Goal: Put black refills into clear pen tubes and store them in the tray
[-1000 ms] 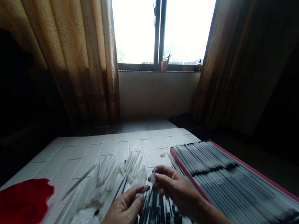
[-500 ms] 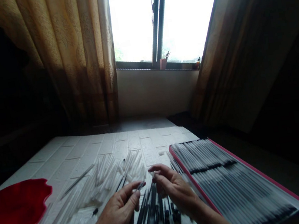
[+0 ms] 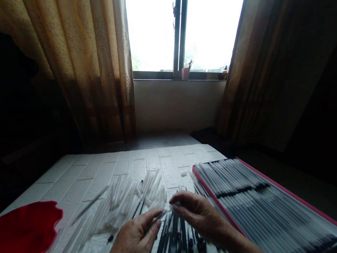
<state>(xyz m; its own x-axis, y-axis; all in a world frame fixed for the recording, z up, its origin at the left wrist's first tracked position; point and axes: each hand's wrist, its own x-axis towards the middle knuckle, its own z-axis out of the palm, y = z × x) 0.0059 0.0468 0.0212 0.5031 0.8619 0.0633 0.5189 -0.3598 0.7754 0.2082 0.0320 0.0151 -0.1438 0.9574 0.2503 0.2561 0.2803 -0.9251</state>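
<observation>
- Head view: the left hand (image 3: 137,239) has its fingers nearly closed, pinching a thin rod (image 3: 160,215) above the surface (image 3: 83,173).
- The right hand (image 3: 200,214) has its fingertips together on a small pale piece (image 3: 174,205), near the rod's tip.
- Dark rods (image 3: 170,244) lie below the hands, clear tubes (image 3: 121,192) to the left.
- A pink-edged box (image 3: 212,194) of pens (image 3: 264,213) sits right.

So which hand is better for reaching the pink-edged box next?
Right, probably: the right hand is close to the pink-edged box, while the left hand is farther off, pinching a thin stick.
</observation>
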